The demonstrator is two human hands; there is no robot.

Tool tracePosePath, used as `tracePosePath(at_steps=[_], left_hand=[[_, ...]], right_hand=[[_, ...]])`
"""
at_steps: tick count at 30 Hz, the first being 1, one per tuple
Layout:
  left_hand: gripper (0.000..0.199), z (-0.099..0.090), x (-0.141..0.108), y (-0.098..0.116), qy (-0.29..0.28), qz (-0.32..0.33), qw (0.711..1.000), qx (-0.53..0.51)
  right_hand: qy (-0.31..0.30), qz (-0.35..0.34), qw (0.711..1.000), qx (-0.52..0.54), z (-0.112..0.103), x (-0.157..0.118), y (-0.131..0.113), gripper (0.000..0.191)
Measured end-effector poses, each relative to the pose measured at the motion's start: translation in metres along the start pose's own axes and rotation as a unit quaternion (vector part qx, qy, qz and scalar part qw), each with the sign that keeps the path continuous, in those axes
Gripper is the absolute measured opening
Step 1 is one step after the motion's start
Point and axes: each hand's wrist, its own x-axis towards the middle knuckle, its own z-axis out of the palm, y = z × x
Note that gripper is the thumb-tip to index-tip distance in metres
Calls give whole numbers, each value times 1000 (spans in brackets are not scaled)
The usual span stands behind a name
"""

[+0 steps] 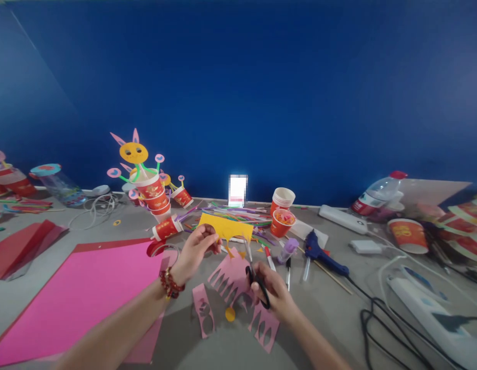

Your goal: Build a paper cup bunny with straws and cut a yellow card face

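Observation:
Between thumb and fingers, my left hand [202, 246] pinches the lower left part of a yellow sheet of paper [226, 226], whose bottom edge is cut ragged. My right hand [271, 288] grips black-handled scissors [250, 257], their blades pointing up at the paper's lower right edge. Whether the blades touch the paper I cannot tell. Below both hands lies a pink paper offcut [231, 272] with leaf-shaped holes. A pink strip [203, 308], another pink scrap [265, 329] and a small yellow paper disc [230, 314] rest on the table nearer to me.
Large pink sheets [84, 298] cover the left side. Behind stand a stacked-cup figure [149, 190], bundled pipe cleaners [207, 210], a lit screen [238, 190] and red paper cups [282, 221]. A blue glue gun [323, 254], its cable, a bottle [379, 195] and a power strip [426, 308] occupy the right.

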Motion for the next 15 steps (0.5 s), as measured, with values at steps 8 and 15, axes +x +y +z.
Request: tracePosePath(at_steps=[8, 15], left_hand=[[19, 30, -20, -2, 85, 16, 976, -198], [17, 39, -34, -14, 9, -45, 992, -120]], right_hand=[[-3, 21, 997, -70, 0, 1, 5, 56], [-12, -2, 999, -37, -1, 0, -2, 57]])
